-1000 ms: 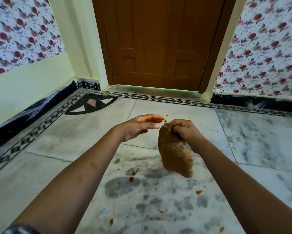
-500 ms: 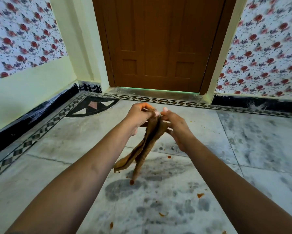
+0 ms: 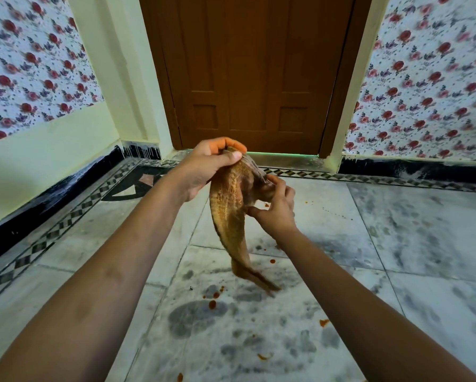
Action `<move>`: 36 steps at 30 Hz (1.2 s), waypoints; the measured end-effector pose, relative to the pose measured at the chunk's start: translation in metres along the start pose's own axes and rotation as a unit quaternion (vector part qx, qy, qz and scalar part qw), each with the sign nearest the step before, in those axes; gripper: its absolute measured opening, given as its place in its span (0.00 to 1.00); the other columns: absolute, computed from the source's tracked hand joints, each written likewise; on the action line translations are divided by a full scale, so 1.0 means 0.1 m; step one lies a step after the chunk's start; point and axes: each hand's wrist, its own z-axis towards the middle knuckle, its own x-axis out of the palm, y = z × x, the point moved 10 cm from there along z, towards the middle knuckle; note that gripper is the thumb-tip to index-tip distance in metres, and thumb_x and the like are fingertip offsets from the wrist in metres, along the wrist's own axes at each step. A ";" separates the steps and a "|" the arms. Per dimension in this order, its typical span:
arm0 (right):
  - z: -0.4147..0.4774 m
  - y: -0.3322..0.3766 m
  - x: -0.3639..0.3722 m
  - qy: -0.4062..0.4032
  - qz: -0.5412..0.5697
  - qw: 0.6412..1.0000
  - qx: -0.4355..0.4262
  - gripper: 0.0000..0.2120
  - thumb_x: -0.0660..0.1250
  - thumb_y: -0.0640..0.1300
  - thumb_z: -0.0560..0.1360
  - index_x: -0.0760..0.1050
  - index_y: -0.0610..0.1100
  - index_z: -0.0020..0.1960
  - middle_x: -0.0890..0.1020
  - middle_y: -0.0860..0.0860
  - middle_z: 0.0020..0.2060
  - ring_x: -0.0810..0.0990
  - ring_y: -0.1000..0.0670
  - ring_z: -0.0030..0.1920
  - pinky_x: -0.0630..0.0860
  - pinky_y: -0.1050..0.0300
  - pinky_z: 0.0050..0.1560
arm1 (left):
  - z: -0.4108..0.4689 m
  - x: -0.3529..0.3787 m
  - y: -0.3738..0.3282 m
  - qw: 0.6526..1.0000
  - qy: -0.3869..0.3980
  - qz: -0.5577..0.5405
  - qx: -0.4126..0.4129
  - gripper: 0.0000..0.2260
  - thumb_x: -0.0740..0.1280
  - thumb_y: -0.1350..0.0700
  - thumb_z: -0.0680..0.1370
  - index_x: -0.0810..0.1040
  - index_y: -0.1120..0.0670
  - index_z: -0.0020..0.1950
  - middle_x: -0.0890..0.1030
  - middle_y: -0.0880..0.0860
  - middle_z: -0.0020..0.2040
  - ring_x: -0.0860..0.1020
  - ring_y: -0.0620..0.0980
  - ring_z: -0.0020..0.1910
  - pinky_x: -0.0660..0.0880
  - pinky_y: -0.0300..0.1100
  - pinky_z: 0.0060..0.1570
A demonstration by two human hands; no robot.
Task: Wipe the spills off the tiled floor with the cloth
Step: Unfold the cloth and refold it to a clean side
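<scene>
A brown cloth [image 3: 231, 213] hangs in the air above the tiled floor [image 3: 396, 244], its lower end twisted and dangling. My left hand [image 3: 206, 166] pinches its top edge between thumb and fingers. Slightly lower and to the right, my right hand [image 3: 275, 210] grips the cloth's other upper corner with curled fingers. Orange-red spills dot the marble tiles: a cluster [image 3: 213, 301] below the cloth, a smear [image 3: 323, 322] to the right, a drop [image 3: 272, 261] near the cloth's tail, and small specks [image 3: 305, 202] farther back.
A closed brown wooden door [image 3: 248, 78] stands straight ahead with a threshold [image 3: 286, 161] at its foot. Floral-papered walls with black skirting run along the left [image 3: 38, 202] and right [image 3: 424, 166]. A patterned tile border [image 3: 52, 232] edges the floor.
The cloth, first bunched in my right hand alone, is now held by both hands. My left hand took the top edge and rose higher; the cloth hangs longer.
</scene>
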 end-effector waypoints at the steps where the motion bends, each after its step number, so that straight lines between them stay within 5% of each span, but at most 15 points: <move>1: -0.01 0.00 -0.04 -0.003 -0.015 1.000 0.002 0.35 0.73 0.46 0.69 0.59 0.52 0.70 0.60 0.45 0.67 0.63 0.41 0.66 0.63 0.41 0.66 | -0.01 0.01 -0.02 1.000 0.015 -0.011 0.003 0.07 0.63 0.59 0.79 0.79 0.50 0.47 0.78 0.51 0.45 0.76 0.47 0.48 0.73 0.39 0.47; 5: -0.03 -0.02 -0.03 0.061 0.001 0.998 0.001 0.30 0.68 0.40 0.71 0.64 0.55 0.69 0.62 0.48 0.70 0.60 0.41 0.68 0.59 0.41 0.69 | -0.06 0.00 0.07 0.997 0.059 -0.036 -0.022 0.09 0.61 0.61 0.79 0.79 0.50 0.45 0.77 0.50 0.40 0.75 0.47 0.43 0.71 0.39 0.43; 9: -0.11 0.01 0.17 0.164 -0.017 0.986 -0.018 0.10 0.70 0.40 0.69 0.75 0.54 0.42 0.76 0.50 0.49 0.72 0.38 0.59 0.70 0.39 0.61 | -0.12 0.03 0.21 0.994 0.087 -0.032 -0.058 0.10 0.61 0.62 0.79 0.78 0.51 0.44 0.76 0.49 0.36 0.74 0.46 0.40 0.70 0.39 0.40; 12: -0.14 -0.13 0.20 0.195 0.024 0.980 0.029 0.09 0.69 0.39 0.72 0.75 0.53 0.40 0.79 0.40 0.49 0.79 0.38 0.49 0.80 0.46 0.50 | -0.13 -0.06 0.25 0.994 0.084 -0.011 -0.072 0.09 0.61 0.63 0.78 0.78 0.52 0.46 0.77 0.51 0.39 0.75 0.47 0.43 0.71 0.40 0.44; 15: -0.05 -0.22 0.00 0.148 -0.008 0.989 0.029 0.13 0.67 0.35 0.73 0.72 0.52 0.37 0.78 0.43 0.42 0.77 0.44 0.45 0.76 0.51 0.47 | -0.16 -0.26 0.38 0.991 0.081 0.029 -0.106 0.08 0.62 0.64 0.78 0.78 0.53 0.48 0.78 0.52 0.43 0.76 0.47 0.45 0.74 0.39 0.46; 20: 0.04 -0.32 -0.30 0.105 -0.090 0.990 0.016 0.08 0.72 0.38 0.69 0.75 0.48 0.41 0.81 0.45 0.42 0.78 0.44 0.46 0.77 0.49 0.48 | -0.20 -0.48 0.56 0.988 0.067 0.043 -0.134 0.09 0.67 0.65 0.74 0.78 0.56 0.53 0.81 0.54 0.50 0.79 0.49 0.51 0.78 0.35 0.43; 24: 0.00 -0.36 -0.42 0.110 0.043 0.992 0.044 0.05 0.73 0.40 0.70 0.77 0.45 0.41 0.80 0.47 0.38 0.78 0.46 0.44 0.76 0.54 0.47 | -0.22 -0.60 0.59 0.980 0.087 0.102 -0.149 0.13 0.69 0.69 0.72 0.78 0.59 0.55 0.81 0.57 0.52 0.80 0.50 0.51 0.79 0.34 0.43; 28: -0.04 -0.36 -0.46 0.108 0.233 0.962 0.090 0.11 0.68 0.45 0.74 0.76 0.44 0.56 0.81 0.47 0.49 0.78 0.46 0.53 0.74 0.51 0.52 | -0.20 -0.71 0.59 0.980 0.041 0.122 -0.149 0.06 0.68 0.67 0.74 0.78 0.58 0.49 0.81 0.56 0.47 0.79 0.51 0.49 0.80 0.34 0.41; 32: 0.01 -0.38 -0.56 0.033 0.239 0.964 0.113 0.12 0.67 0.49 0.75 0.74 0.45 0.56 0.80 0.46 0.52 0.78 0.45 0.52 0.77 0.50 0.51 | -0.18 -0.64 0.62 0.986 0.025 0.079 -0.143 0.03 0.63 0.60 0.79 0.72 0.52 0.49 0.76 0.54 0.46 0.75 0.51 0.47 0.79 0.47 0.46; 36: -0.01 -0.37 -0.59 -0.008 0.246 0.960 0.134 0.17 0.68 0.50 0.75 0.74 0.44 0.60 0.79 0.44 0.55 0.78 0.43 0.56 0.76 0.43 0.57 | -0.12 -0.68 0.62 0.987 -0.024 0.092 -0.131 0.04 0.60 0.57 0.81 0.70 0.48 0.50 0.74 0.55 0.49 0.75 0.51 0.46 0.78 0.47 0.44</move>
